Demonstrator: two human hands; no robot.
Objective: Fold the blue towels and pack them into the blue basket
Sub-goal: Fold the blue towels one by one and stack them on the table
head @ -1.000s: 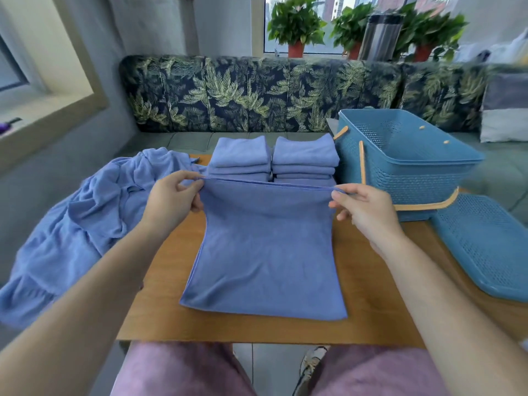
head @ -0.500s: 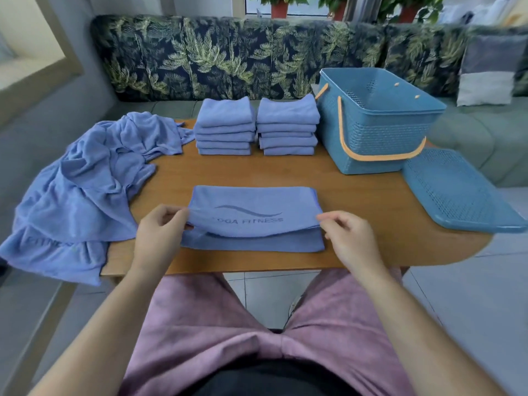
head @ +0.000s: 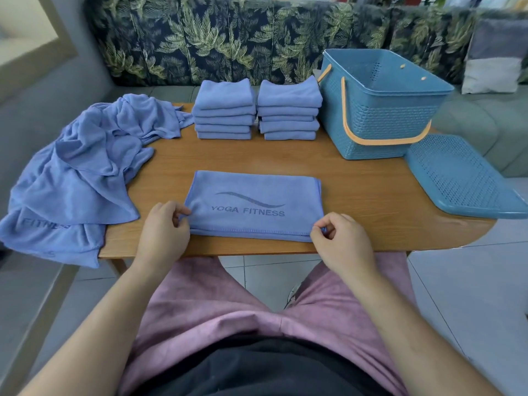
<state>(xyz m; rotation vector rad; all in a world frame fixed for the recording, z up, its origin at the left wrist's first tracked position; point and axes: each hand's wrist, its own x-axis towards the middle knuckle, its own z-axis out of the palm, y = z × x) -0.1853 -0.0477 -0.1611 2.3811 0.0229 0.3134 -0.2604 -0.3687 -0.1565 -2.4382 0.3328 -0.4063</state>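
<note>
The towel (head: pixel 254 207) lies folded in 2 near the front edge of the table (head: pixel 371 195), print up. The left hand (head: pixel 163 227) pinches its near left corner and the right hand (head: pixel 343 241) its near right corner, fingers curled. It looks thin, limp and light, so it is probably best held by paired corners, with both layers pinched together.

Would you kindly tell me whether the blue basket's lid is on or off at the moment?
Off: the basket stands open-topped, and the lid lies flat beside it.
</note>
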